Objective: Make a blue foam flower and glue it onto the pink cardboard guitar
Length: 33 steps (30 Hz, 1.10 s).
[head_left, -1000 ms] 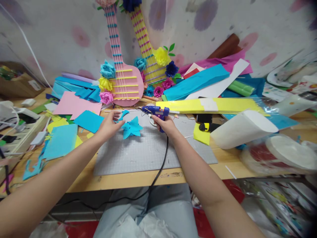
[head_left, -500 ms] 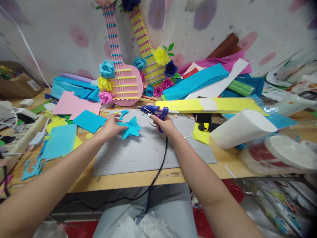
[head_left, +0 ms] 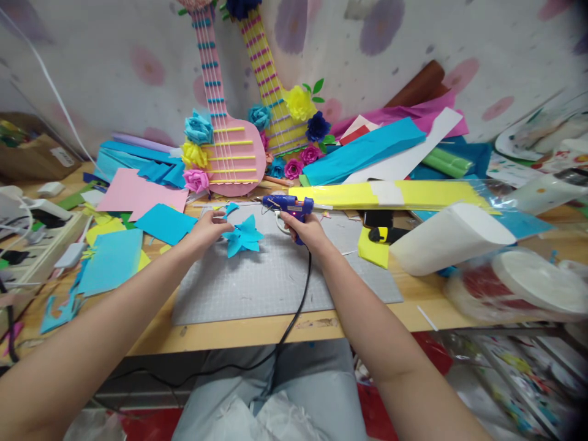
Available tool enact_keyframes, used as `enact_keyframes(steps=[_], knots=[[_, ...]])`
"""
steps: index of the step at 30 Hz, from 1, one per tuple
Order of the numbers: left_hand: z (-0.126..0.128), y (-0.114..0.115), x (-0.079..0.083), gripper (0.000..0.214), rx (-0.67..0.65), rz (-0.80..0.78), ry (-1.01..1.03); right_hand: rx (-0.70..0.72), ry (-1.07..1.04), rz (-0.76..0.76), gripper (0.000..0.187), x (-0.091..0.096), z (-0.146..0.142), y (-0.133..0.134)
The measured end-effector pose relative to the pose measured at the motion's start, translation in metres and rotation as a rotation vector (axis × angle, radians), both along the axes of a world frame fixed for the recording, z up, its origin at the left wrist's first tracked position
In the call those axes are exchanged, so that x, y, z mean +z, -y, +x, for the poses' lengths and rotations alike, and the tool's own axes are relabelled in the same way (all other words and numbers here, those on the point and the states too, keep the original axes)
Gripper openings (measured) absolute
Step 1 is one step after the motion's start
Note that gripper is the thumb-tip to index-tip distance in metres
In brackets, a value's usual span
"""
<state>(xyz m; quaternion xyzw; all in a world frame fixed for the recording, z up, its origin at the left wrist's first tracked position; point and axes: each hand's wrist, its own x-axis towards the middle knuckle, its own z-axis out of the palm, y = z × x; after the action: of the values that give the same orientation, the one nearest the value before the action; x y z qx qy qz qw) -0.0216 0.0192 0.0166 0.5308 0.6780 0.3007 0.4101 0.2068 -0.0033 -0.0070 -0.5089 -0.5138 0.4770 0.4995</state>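
My right hand (head_left: 304, 228) grips a blue hot glue gun (head_left: 287, 206) by its handle. The nozzle points left over the grey cutting mat (head_left: 275, 278), and a small red light glows on the body. A blue paper flower (head_left: 245, 237) with pointed petals lies on the mat. Just left of it is my left hand (head_left: 210, 229), thumb and fingers apart, thumb tip close to a petal. A small loose blue paper petal (head_left: 231, 209) lies by my left fingertips; whether they touch it is unclear.
Pink (head_left: 236, 153) and yellow (head_left: 287, 131) decorated paper guitars lean against the wall. Coloured paper sheets (head_left: 113, 260) lie left. A yellow paper bundle (head_left: 422, 195), white roll (head_left: 452, 239) and plastic-wrapped tub (head_left: 528, 282) stand right. The gun's black cord (head_left: 301, 306) hangs over the table edge.
My left thumb has drawn back from the blue flower toward the small loose petal. The flower stays on the mat. My right hand and the glue gun hold nearly still.
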Motion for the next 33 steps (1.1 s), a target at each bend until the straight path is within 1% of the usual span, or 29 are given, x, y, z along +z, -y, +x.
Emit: enact_keyframes(steps=[3, 7, 10, 12, 16, 20, 22, 25, 29, 31, 33], knots=[[0.0, -0.001, -0.004, 0.066, -0.041, 0.016, -0.068, 0.005, 0.003, 0.003, 0.041, 0.0, 0.0, 0.0], [0.001, 0.001, -0.008, 0.069, -0.075, 0.071, -0.199, -0.005, 0.0, -0.003, 0.04, -0.001, 0.0, -0.001], [0.002, 0.002, -0.008, 0.069, -0.08, 0.067, -0.236, -0.005, 0.006, 0.003, 0.04, -0.002, 0.0, -0.001], [0.002, 0.003, -0.008, 0.069, -0.074, 0.065, -0.224, -0.001, 0.002, 0.008, 0.039, -0.003, 0.0, -0.002], [0.0, 0.002, -0.002, 0.064, -0.038, 0.05, -0.091, -0.003, -0.011, 0.019, 0.04, -0.005, 0.001, -0.003], [-0.005, 0.0, 0.009, 0.052, 0.048, 0.037, 0.016, -0.02, -0.004, 0.035, 0.042, -0.008, 0.001, -0.005], [-0.008, -0.002, 0.014, 0.048, 0.068, 0.034, 0.071, -0.047, -0.016, 0.029, 0.042, -0.008, 0.001, -0.006], [-0.01, -0.004, 0.017, 0.041, 0.023, -0.042, 0.208, -0.099, -0.091, 0.009, 0.041, -0.007, 0.001, -0.007], [-0.009, 0.001, 0.018, 0.036, -0.031, -0.253, 0.402, -0.154, -0.218, -0.028, 0.039, -0.003, 0.002, -0.008], [-0.01, 0.006, 0.02, 0.036, -0.062, -0.306, 0.437, -0.166, -0.247, -0.033, 0.04, -0.003, 0.002, -0.008], [-0.013, 0.01, 0.024, 0.038, -0.129, -0.334, 0.428, -0.167, -0.253, -0.019, 0.04, -0.003, 0.003, -0.009]])
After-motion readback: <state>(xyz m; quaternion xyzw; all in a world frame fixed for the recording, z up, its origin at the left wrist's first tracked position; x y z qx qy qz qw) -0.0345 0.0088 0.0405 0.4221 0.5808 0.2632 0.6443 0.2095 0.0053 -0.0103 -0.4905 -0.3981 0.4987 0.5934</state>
